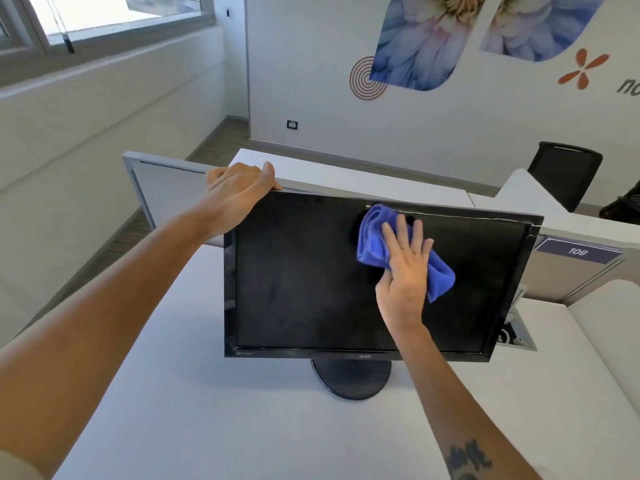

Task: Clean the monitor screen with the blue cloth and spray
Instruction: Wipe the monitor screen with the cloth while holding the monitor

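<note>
A black monitor stands on a round base on the white desk, its dark screen switched off and smudged. My left hand grips the monitor's top left corner, fingers curled over the edge. My right hand lies flat with spread fingers on a crumpled blue cloth, pressing it against the upper right part of the screen. No spray bottle is in view.
A grey divider panel runs behind the monitor. A label reading 109 sits on the partition at the right. A black office chair stands at the far right. A cable tray opens in the desk behind the monitor's right edge.
</note>
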The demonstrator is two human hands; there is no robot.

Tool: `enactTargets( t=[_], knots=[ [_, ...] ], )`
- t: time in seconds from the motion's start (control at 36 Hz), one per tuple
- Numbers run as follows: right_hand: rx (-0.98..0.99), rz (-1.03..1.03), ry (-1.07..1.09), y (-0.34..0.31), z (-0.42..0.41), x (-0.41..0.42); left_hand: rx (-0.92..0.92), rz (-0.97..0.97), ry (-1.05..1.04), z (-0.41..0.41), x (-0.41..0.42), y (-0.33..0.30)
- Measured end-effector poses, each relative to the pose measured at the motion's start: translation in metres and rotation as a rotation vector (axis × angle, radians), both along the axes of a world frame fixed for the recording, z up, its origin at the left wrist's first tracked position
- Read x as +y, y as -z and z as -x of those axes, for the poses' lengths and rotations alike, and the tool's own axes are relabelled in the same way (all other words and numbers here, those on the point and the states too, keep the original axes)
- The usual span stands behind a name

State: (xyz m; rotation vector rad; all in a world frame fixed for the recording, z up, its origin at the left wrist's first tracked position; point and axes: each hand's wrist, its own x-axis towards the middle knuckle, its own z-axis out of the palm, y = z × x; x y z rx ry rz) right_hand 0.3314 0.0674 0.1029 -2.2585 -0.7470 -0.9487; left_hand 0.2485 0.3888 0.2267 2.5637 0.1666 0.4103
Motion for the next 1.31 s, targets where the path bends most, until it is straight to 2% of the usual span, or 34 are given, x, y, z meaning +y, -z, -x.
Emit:
enactTargets(
  t=[0.06, 0.11, 0.25, 0.33, 0.44, 0.5, 0.61, 0.69, 0.78, 0.92, 1.0, 1.08, 1.22, 1.31],
  knots=[
    [0.022, -0.049, 0.056, -0.001, 0.008, 0.02, -0.008, 0.017, 0.0, -0.001, 0.0, 0.0],
    [0.029, 0.058, -0.017, 0.013, 0.025, 0.042, -0.018, 0.042, -0.003, -0.002, 0.002, 0.002],
    [0.04, 0.613, -0.551, 0.09, 0.076, 0.053, -0.051, 0.163, -0.007, 0.002, 0.004, 0.005],
    [-0.009, 0.863, -0.713, 0.118, 0.087, 0.04, -0.024, 0.207, 0.011, 0.005, 0.005, 0.007],
    [-0.155, 0.864, -0.677, 0.088, 0.067, 0.053, 0.017, 0.267, 0.071, 0.005, 0.006, 0.001],
    [-0.153, 0.701, -0.559, 0.061, 0.059, 0.063, 0.015, 0.277, 0.105, 0.005, 0.003, -0.003],
    [-0.104, 0.202, -0.255, 0.007, 0.036, 0.082, 0.026, 0.298, 0.134, 0.007, 0.0, -0.01],
    [-0.115, 0.059, -0.175, -0.005, 0.036, 0.101, 0.073, 0.371, 0.13, 0.01, 0.0, -0.009],
    [-0.082, 0.157, -0.261, 0.019, 0.059, 0.114, 0.119, 0.391, 0.089, 0.009, 0.005, -0.01],
    [-0.154, 0.695, -0.615, 0.086, 0.091, 0.097, 0.183, 0.448, 0.093, 0.009, 0.01, -0.012],
    [-0.179, 0.779, -0.658, 0.085, 0.085, 0.093, 0.205, 0.475, 0.113, 0.009, 0.007, -0.015],
    [-0.2, 0.592, -0.551, 0.053, 0.07, 0.102, 0.228, 0.488, 0.111, 0.007, 0.003, -0.02],
    [-0.069, -0.084, -0.101, -0.003, 0.046, 0.11, 0.207, 0.557, 0.142, 0.01, 0.005, -0.022],
    [-0.025, -0.262, 0.01, -0.018, 0.046, 0.117, 0.196, 0.629, 0.135, 0.016, 0.006, -0.025]
  ],
)
